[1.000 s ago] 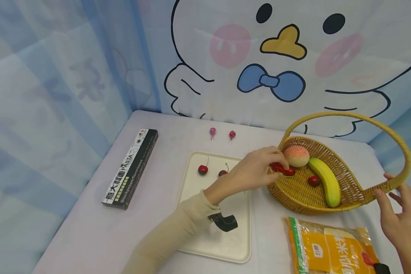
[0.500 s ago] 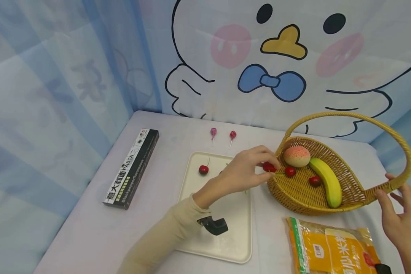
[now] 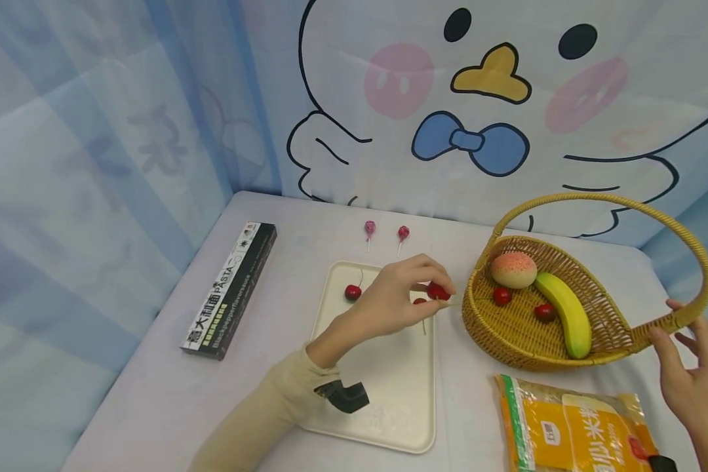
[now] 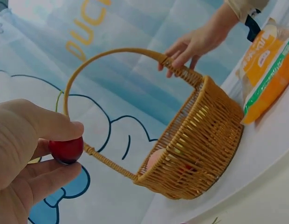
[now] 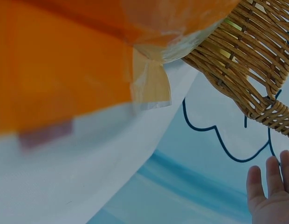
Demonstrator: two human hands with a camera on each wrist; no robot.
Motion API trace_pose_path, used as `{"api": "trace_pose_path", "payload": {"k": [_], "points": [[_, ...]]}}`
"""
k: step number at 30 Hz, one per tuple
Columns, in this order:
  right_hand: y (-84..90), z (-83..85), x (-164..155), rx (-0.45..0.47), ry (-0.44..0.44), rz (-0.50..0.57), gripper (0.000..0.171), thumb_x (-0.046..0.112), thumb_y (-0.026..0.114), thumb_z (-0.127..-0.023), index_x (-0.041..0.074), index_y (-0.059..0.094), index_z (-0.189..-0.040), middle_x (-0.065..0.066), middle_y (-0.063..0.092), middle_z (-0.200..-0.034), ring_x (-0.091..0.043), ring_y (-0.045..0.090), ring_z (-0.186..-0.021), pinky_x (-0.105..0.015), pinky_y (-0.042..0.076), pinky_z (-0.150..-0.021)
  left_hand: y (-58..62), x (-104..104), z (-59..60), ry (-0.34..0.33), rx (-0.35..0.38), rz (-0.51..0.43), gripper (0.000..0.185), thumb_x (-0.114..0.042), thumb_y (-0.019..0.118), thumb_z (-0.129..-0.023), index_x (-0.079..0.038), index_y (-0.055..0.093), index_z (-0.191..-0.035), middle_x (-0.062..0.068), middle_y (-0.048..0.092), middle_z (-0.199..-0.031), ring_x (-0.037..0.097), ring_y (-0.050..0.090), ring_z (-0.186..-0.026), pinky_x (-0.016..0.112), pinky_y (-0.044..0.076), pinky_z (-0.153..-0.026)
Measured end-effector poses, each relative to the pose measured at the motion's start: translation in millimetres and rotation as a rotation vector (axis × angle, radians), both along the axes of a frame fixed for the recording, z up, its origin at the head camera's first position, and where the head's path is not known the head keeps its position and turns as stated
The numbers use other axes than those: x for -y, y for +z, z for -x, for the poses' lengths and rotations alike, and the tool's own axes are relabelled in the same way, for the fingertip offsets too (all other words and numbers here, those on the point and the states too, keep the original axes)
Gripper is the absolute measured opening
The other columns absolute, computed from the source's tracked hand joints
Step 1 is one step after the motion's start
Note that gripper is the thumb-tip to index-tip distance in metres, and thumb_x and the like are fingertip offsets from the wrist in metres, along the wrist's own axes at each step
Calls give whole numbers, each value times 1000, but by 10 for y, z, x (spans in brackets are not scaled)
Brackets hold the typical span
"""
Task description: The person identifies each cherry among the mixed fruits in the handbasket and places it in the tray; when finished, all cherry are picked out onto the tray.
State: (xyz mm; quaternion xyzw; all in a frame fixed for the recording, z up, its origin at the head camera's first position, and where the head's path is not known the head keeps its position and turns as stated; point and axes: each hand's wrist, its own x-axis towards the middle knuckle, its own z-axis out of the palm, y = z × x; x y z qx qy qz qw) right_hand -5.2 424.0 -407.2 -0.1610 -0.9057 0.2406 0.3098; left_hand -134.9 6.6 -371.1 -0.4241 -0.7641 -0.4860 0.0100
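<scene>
My left hand (image 3: 398,295) pinches a red cherry (image 4: 66,150) between thumb and fingers, its stem upward in the left wrist view. It is above the right side of a cream tray (image 3: 389,406). One cherry (image 3: 353,292) lies on the tray; another (image 3: 419,301) is partly hidden behind my hand. At the right, my right hand (image 3: 693,370) holds the handle base of a wicker basket (image 3: 507,351) between thumb and fingers. Inside the basket are a peach (image 3: 514,270), a banana (image 3: 565,314) and two cherries (image 3: 501,296).
Two lollipops (image 3: 370,227) lie behind the tray. A black-and-white pasta box (image 3: 230,288) lies at the left of the white table. An orange bag of millet (image 3: 578,426) lies in front of the basket. A printed curtain hangs behind.
My left hand has lifted a cherry out of the basket and carried it left over the tray. The right hand stays at the basket handle.
</scene>
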Motion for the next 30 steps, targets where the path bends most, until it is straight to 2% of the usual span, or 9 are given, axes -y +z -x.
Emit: {"api": "trace_pose_path", "payload": {"k": [6, 10, 16, 18, 22, 25, 30], "points": [[-21, -7, 4, -7, 7, 8, 51, 5, 54, -110, 16, 48, -160, -12, 50, -162, 7, 33, -154, -12, 24, -126, -35, 129, -56, 28, 32, -40, 16, -5, 80, -93, -13, 77, -107, 1, 72, -114, 14, 70, -107, 18, 59, -95], [-26, -4, -2, -24, 24, 4, 51, 5, 54, -110, 15, 49, -159, -1, 50, -162, 11, 33, -152, -10, 24, -125, -60, 247, -79, 47, 52, -55, 18, -4, 82, -91, -11, 77, -107, 4, 73, -115, 16, 72, -107, 19, 61, -92], [-25, -1, -30, -64, 63, -33, 49, 4, 55, -110, 12, 50, -158, -3, 51, -161, 12, 34, -149, -8, 24, -123, -85, 428, -80, 95, 71, -55, 19, -1, 81, -91, -10, 78, -108, 6, 73, -117, 20, 73, -109, 22, 62, -90], [-28, 0, -37, -61, 62, -33, 49, 5, 54, -110, 12, 50, -158, 1, 51, -161, 9, 35, -151, -8, 23, -123, -100, 479, -78, 109, 74, -54, 19, -2, 81, -91, -9, 78, -107, 6, 73, -116, 19, 73, -107, 24, 63, -90], [-29, 5, -59, -89, 83, -37, 49, 4, 56, -109, 12, 52, -157, 32, 45, -153, 15, 34, -147, -8, 25, -122, -122, 562, -67, 138, 58, -27, 19, -3, 83, -90, -10, 78, -107, 4, 73, -114, 18, 73, -107, 26, 64, -91], [-24, 13, -67, -113, 109, -40, 49, 3, 58, -108, 12, 53, -156, 48, 37, -143, 20, 33, -143, -8, 26, -121, -135, 615, -60, 162, 40, 1, 18, -4, 84, -90, -11, 78, -106, 3, 74, -114, 18, 72, -107, 32, 65, -90], [-27, 15, -64, -121, 125, -38, 49, 3, 57, -108, 11, 53, -156, 51, 35, -141, 20, 33, -142, -7, 26, -121, -184, 730, -83, 209, 37, 50, 19, -4, 83, -90, -14, 78, -105, 1, 73, -115, 19, 69, -107, 35, 66, -89]]}}
